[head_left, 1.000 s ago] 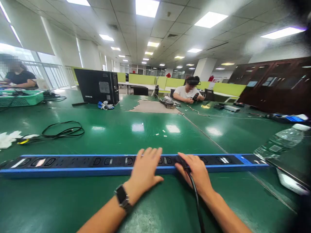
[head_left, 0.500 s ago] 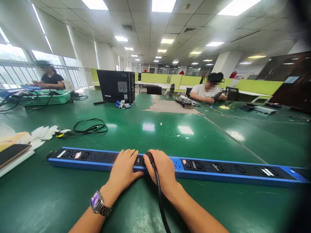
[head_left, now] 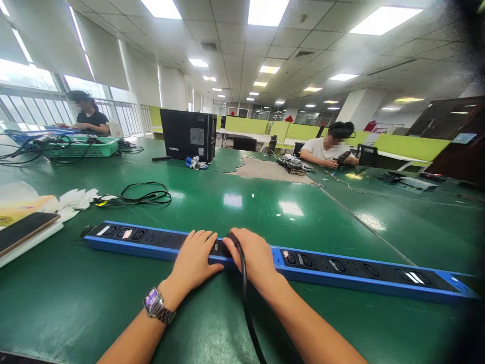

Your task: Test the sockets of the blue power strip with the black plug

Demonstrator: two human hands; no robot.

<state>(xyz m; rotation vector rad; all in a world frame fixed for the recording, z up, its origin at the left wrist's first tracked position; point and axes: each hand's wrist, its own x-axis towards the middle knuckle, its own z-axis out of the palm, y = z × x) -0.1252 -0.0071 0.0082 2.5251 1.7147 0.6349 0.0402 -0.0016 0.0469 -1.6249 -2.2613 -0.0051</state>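
Note:
A long blue and black power strip [head_left: 144, 246] lies across the green table in front of me, with sockets along its top. My left hand [head_left: 195, 255] grips it near the middle, fingers over the far edge and thumb along the near side; a metal-banded watch sits on that wrist. Just to the right, my right hand [head_left: 254, 257] is closed around a black plug [head_left: 232, 238] pressed against the strip's top. The plug's black cable [head_left: 245, 298] runs down toward me. My fingers cover most of the plug, so its prongs are hidden.
Beyond the strip lie a coiled black cable [head_left: 146, 194], a black computer case [head_left: 188, 134] and gloves [head_left: 196, 163]. At left are a phone [head_left: 26, 230] and a green basket [head_left: 83, 147] of cables. Two people sit farther back; the right one [head_left: 322, 149] holds a dark object.
The view has turned slightly left, so the scene sits a little farther right. Both hands keep their holds on the strip and plug.

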